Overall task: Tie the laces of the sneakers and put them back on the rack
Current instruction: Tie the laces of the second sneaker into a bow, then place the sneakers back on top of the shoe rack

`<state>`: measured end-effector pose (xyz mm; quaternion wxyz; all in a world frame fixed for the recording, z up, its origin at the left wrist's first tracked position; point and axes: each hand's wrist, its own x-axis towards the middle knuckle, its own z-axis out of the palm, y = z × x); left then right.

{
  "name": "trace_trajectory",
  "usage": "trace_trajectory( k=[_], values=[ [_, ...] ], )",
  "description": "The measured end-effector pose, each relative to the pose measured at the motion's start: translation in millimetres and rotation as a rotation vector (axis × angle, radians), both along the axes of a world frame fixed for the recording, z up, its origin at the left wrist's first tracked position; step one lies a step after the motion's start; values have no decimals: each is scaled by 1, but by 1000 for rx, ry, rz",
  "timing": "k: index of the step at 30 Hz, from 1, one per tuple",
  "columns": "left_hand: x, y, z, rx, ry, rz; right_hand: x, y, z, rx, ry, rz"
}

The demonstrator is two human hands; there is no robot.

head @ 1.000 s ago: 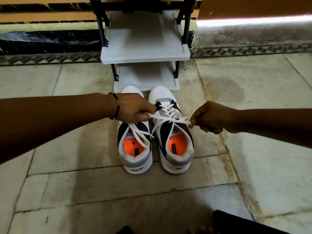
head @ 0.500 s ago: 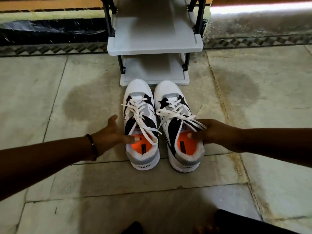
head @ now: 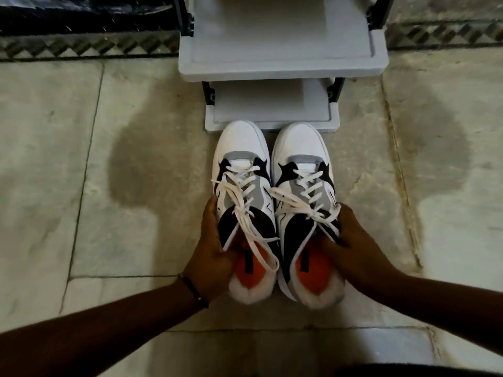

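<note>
Two white, grey and black sneakers with orange insoles stand side by side on the stone floor, toes toward the rack. My left hand (head: 215,254) grips the left sneaker (head: 242,170) at its outer side, thumb inside the opening. My right hand (head: 351,246) grips the right sneaker (head: 299,159) the same way, fingers inside its collar. White laces lie knotted over both tongues, loose ends trailing toward the heels. The grey shoe rack (head: 283,69) stands just beyond the toes, its low shelf (head: 272,126) touching distance from them.
The rack has black posts (head: 336,91) at its corners and a higher shelf overhanging the low one. A dark damp stain (head: 136,170) marks the floor to the left. A patterned border strip (head: 81,47) runs along the wall base behind.
Both hands let go of the pulled laces, dropped to the sneakers' sides, and now clasp one sneaker each. The view has moved closer to the rack.
</note>
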<state>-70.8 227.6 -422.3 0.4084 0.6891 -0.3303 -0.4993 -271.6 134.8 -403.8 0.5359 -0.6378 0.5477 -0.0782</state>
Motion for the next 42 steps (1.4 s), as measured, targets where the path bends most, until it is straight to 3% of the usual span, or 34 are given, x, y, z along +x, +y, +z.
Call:
trace_trajectory(
  k=[4, 9, 14, 19, 24, 28, 32, 38, 42],
  values=[
    [-4, -7, 12, 51, -113, -15, 6, 2, 3, -109, 61, -2],
    [-5, -13, 15, 150, -124, -30, 13, -10, 18, 59, 210, 24],
    [-7, -14, 51, 222, -153, 23, 21, -13, 45, 146, 184, -63],
    [-15, 10, 113, 160, -176, 104, 35, -1, 124, 178, 74, -206],
    [-24, 40, 218, 190, -142, 172, 31, 28, 229, 158, 107, -185],
    [-22, 41, 301, 268, -20, 401, 33, 38, 321, 138, 87, -228],
    [-9, 39, 379, 247, 37, 428, 40, 35, 395, 157, 66, -227],
    [6, 14, 453, 197, 20, 425, 52, 9, 464, 104, 62, -229],
    [16, -24, 452, 181, 12, 429, 61, -20, 462, 79, 56, -234]
  ],
)
